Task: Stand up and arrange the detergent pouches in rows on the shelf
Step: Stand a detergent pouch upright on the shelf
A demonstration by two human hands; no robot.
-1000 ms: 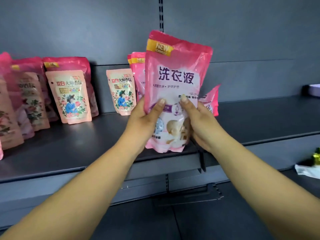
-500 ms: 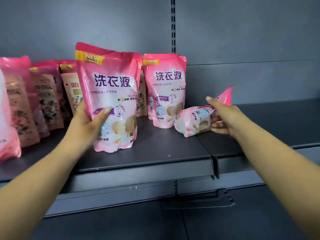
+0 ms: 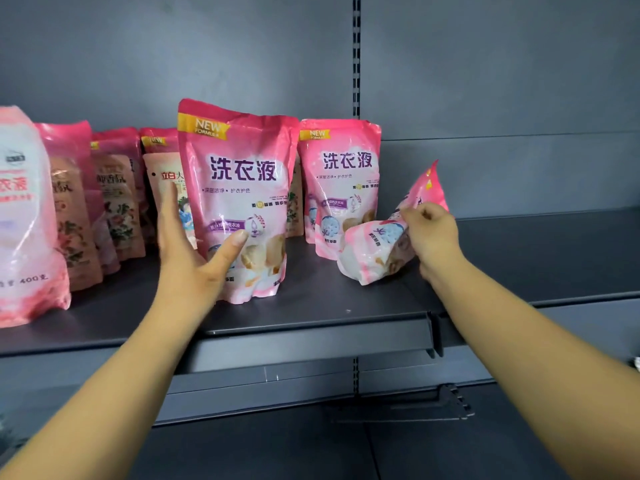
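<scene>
A pink detergent pouch (image 3: pixel 242 174) stands upright near the front of the grey shelf (image 3: pixel 311 310). My left hand (image 3: pixel 187 258) is at its left side, thumb touching its front and fingers straight beside it. A second pink pouch (image 3: pixel 343 174) of the same kind stands behind and to the right. A third pink pouch (image 3: pixel 370 251) lies tilted on its side against that one. My right hand (image 3: pixel 433 237) pinches the tilted pouch with curled fingers near its upper part.
Several peach and pink pouches (image 3: pixel 117 202) stand in rows at the left, and a large pink-white bag (image 3: pixel 24 220) is at the far left front. The shelf's right half (image 3: pixel 536 251) is bare. A lower shelf (image 3: pixel 311 445) lies below.
The left pouch has come down to stand on the shelf, and my left hand's fingers have opened off it. My right hand has closed its fingers on the lying pouch.
</scene>
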